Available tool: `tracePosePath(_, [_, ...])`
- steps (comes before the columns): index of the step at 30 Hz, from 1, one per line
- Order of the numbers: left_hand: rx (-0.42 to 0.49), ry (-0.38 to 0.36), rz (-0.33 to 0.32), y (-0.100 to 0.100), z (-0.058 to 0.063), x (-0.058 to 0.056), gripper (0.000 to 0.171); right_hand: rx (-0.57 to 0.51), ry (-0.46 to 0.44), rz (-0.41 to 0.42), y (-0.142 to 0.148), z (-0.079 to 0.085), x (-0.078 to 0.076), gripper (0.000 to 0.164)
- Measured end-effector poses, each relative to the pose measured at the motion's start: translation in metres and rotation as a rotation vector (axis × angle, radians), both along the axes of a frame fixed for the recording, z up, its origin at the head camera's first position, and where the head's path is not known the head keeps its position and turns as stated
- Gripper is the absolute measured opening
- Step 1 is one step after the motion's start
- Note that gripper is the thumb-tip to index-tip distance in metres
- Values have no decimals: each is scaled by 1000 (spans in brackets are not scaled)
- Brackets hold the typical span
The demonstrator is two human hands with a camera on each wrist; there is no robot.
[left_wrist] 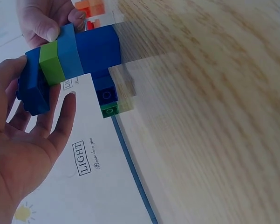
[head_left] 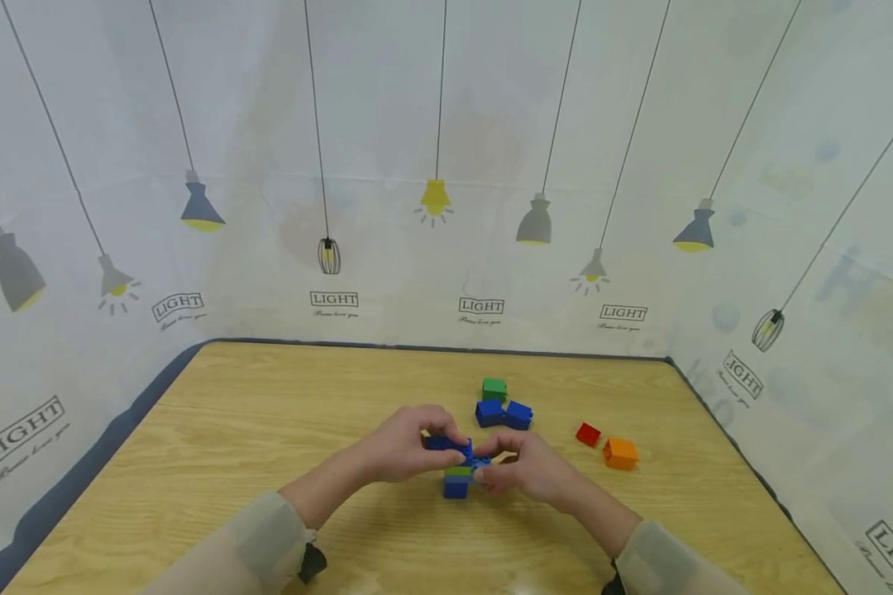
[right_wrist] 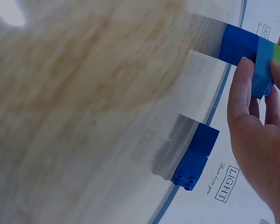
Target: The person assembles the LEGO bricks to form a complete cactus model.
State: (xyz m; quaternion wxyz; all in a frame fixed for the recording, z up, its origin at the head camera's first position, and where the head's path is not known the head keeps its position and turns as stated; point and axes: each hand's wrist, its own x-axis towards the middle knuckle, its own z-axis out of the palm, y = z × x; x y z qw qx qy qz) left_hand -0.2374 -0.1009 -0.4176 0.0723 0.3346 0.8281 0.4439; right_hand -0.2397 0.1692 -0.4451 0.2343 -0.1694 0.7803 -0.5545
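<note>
A small stack of toy building bricks stands on the table in front of me: a dark blue brick [right_wrist: 240, 43] at the bottom, then a light blue brick [left_wrist: 69, 52], a lime green brick [left_wrist: 51, 64] and another dark blue brick [left_wrist: 35, 88] on top. The light blue layer juts out to the right beyond the others. My left hand [head_left: 403, 446] pinches the top dark blue brick between thumb and fingers. From the right side, my right hand [head_left: 536, 471] holds the jutting light blue brick by thumb and fingertips.
Behind the stack lie two dark blue bricks [head_left: 489, 412] side by side, with a green brick [head_left: 494, 388] beyond them. Farther right are a red brick [head_left: 588, 434] and an orange brick [head_left: 621, 454]. A lamp-printed curtain [head_left: 387, 314] borders the wooden table [head_left: 283, 388].
</note>
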Motion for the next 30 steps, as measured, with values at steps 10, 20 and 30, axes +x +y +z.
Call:
tracePosePath(10, [-8, 11, 8, 0, -1, 0, 9, -5, -4, 4, -2, 4, 2, 31])
tracePosePath(20, [-11, 11, 9, 3, -1, -1, 9, -5, -7, -5, 0, 3, 2, 30])
tracePosePath(30, [-6, -16, -26, -1, -3, -5, 9, 3, -3, -5, -2, 5, 3, 30])
